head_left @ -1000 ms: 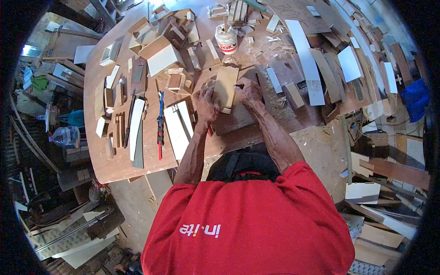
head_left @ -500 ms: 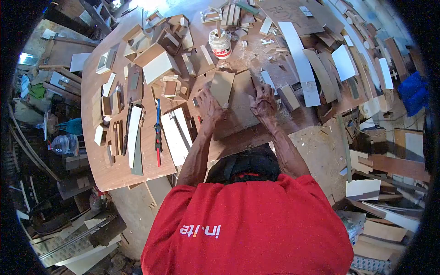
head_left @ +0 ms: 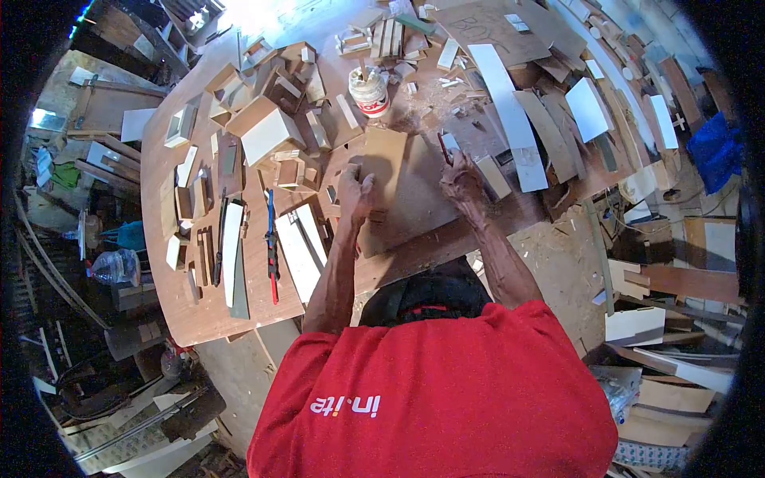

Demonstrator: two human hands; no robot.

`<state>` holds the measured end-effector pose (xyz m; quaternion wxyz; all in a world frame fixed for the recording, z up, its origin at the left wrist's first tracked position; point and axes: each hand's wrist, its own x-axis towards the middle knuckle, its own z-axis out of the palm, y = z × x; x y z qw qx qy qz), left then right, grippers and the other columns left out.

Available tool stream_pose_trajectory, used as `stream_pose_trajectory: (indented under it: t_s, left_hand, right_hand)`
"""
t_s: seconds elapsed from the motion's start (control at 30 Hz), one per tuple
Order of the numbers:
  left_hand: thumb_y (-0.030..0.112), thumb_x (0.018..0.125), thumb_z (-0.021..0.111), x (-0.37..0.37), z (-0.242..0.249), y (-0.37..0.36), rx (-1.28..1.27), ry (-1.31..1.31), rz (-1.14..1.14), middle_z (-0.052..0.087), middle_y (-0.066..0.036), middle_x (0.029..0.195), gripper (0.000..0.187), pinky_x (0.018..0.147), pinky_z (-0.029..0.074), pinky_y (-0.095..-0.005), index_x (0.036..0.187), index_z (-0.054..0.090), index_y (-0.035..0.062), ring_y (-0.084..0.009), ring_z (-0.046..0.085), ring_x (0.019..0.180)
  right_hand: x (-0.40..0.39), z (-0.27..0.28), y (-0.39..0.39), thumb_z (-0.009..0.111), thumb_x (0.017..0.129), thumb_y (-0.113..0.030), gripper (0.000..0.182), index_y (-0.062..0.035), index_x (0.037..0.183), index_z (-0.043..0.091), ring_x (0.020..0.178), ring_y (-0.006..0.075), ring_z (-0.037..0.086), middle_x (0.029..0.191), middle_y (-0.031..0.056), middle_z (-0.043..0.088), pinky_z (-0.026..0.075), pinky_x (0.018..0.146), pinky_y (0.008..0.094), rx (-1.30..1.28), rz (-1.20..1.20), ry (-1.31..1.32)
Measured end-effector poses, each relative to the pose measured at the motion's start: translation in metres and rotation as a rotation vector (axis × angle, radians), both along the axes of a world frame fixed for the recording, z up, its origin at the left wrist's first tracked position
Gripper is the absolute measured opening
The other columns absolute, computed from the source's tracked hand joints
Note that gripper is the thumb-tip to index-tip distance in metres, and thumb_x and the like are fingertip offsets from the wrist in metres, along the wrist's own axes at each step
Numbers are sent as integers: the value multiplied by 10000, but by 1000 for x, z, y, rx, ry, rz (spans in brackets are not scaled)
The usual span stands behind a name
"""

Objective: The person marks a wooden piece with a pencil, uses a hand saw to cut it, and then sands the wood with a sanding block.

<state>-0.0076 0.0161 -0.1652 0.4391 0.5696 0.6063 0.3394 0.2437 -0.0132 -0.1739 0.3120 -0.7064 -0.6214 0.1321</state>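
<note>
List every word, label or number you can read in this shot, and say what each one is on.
"in.ite", seen upside down, in white on the red shirt.
Red lettering on the white tub near the top of the workbench: too blurred to read.
Handwritten marks on the brown board at the top edge: too faint to read.
Nothing legible near the left hand or the right hand.
</note>
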Motion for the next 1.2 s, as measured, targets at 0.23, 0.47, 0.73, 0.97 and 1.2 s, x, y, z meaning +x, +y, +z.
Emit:
stream_pose_trajectory:
  t_s: [0.23,0.47,0.73,0.97,1.2]
  left_hand:
    - [57,802,532,55,1,-26,-122,-251,-22,670,-139,947,327,755,507,-345,1098,599,-62,-215,626,850]
    - [229,824,664,79,-7,-27,12,376,39,654,-243,853,376,668,508,-426,1024,556,-70,-372,647,752]
    - [288,832,667,88,20,-31,-15,594,-182,654,-237,812,476,661,485,-526,1130,413,18,-448,636,799]
    - [218,851,607,84,35,-49,129,605,-230,645,-231,754,305,632,494,-518,1073,519,29,-435,642,736]
    - [271,897,615,-2,68,-79,114,454,291,643,-215,769,231,605,487,-387,862,692,57,-331,644,675]
  right_hand:
    - [26,-3,-6,510,935,-259,262,-23,1047,519,759,282,590,811,144,579,480,695,409,-107,-98,592]
    - [31,14,-28,458,917,-222,221,-19,950,539,786,408,616,824,246,606,456,688,473,-62,-256,309]
    - [32,7,-32,545,907,-275,222,-54,931,554,673,343,618,728,169,607,502,622,416,-151,-222,176]
    - [21,-5,-51,582,895,-360,307,-57,852,559,683,380,611,694,183,586,473,612,454,17,-117,250]
    - [6,13,-66,625,889,-353,329,-30,880,568,629,325,613,680,157,603,465,580,457,-38,-65,273]
